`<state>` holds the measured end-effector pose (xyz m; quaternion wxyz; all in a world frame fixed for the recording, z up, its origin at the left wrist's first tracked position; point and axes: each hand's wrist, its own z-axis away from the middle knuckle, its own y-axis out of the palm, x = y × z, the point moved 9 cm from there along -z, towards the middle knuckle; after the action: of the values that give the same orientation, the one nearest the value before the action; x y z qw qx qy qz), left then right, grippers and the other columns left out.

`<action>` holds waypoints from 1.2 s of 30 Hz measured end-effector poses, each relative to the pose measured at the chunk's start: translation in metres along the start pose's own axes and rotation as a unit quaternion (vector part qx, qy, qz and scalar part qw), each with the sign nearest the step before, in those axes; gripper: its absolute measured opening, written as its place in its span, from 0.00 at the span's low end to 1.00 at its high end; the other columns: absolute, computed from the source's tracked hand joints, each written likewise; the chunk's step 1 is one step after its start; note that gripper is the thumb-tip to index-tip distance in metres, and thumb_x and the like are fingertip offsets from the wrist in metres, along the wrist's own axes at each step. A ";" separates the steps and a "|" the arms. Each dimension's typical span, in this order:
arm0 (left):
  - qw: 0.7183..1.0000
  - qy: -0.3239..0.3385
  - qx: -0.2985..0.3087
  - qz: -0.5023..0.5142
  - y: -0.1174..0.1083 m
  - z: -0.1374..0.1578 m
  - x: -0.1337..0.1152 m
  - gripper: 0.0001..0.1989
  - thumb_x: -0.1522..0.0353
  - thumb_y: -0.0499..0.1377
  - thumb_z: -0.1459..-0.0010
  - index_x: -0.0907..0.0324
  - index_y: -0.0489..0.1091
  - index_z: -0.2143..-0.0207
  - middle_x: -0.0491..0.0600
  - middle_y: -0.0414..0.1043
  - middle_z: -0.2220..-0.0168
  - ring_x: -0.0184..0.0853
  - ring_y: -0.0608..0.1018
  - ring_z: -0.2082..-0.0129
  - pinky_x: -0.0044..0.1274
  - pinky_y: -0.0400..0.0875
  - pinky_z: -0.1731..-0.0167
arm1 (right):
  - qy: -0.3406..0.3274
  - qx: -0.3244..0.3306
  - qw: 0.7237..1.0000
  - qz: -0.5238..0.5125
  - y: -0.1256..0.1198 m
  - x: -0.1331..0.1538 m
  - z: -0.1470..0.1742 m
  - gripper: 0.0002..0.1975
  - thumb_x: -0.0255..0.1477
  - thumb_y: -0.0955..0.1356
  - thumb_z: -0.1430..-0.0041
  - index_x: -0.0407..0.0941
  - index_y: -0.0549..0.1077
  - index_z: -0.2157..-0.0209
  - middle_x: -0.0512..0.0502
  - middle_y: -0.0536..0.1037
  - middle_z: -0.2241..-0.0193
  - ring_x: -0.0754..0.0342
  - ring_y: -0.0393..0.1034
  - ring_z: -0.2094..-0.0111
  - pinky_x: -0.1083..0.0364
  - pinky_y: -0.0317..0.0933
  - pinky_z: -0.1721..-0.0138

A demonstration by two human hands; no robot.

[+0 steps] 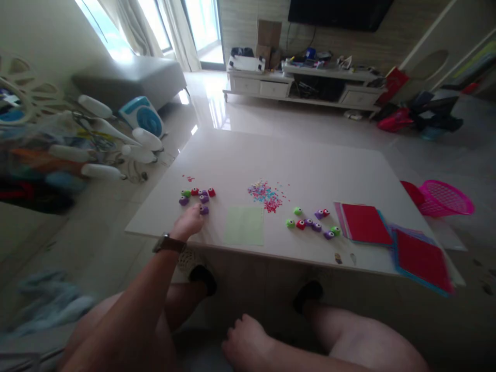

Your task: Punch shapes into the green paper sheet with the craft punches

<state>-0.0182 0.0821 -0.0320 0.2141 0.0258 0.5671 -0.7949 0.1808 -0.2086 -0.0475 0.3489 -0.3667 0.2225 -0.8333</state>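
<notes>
While most of the view is glossy pale floor, the broad table (310, 165) fills the middle, its top smooth, matte and off-white with square edges. At its right end lie stacks of flat red sheets (366, 223) with blue and pink layers showing beneath their edges, and a pink mesh basket (445, 197) sits just past that corner. A pale green square sheet (245, 225) lies flat near the front edge. Behind it, tiny pink and blue cut-outs (266, 195) are scattered like confetti. Small rounded plastic punches form two clusters: a right cluster (312, 223) of green, red and purple, and a left cluster (196, 197). The left hand (188, 223), a watch on its wrist, reaches to the left cluster, fingers curled loosely together onto a purple punch (204, 210). The right hand (245, 342) rests below the table between the knees, loosely curled, holding nothing.
</notes>
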 end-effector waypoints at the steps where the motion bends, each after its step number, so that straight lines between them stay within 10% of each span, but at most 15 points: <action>1: 1.000 -0.001 -0.001 -0.004 0.001 0.000 0.000 0.25 0.74 0.54 0.36 0.64 0.68 0.37 0.65 0.75 0.38 0.48 0.78 0.39 0.35 0.72 0.39 | 0.002 0.004 1.000 0.002 0.000 0.000 0.000 0.08 0.26 0.75 0.35 0.37 0.84 0.57 0.32 0.85 0.58 0.37 0.82 0.53 0.39 0.77 0.47; 17: 0.999 0.015 0.043 -0.019 0.011 0.014 -0.016 0.23 0.73 0.61 0.41 0.56 0.74 0.42 0.56 0.81 0.49 0.42 0.81 0.54 0.28 0.73 0.57 | 0.004 0.011 1.000 0.004 0.015 0.000 -0.010 0.09 0.28 0.77 0.38 0.37 0.83 0.58 0.34 0.85 0.58 0.38 0.82 0.55 0.39 0.76 0.47; 36: 0.997 0.056 0.023 -0.048 0.011 0.026 -0.039 0.15 0.72 0.60 0.39 0.56 0.78 0.50 0.59 0.79 0.46 0.49 0.82 0.51 0.33 0.75 0.54 | -0.004 0.003 1.000 0.021 0.008 0.003 -0.006 0.06 0.27 0.77 0.38 0.39 0.83 0.61 0.35 0.85 0.61 0.39 0.83 0.57 0.41 0.78 0.51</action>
<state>0.0268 0.0680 -0.0217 0.1431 0.0476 0.5601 -0.8146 0.1780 -0.2156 -0.0554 0.3683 -0.3643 0.2258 -0.8250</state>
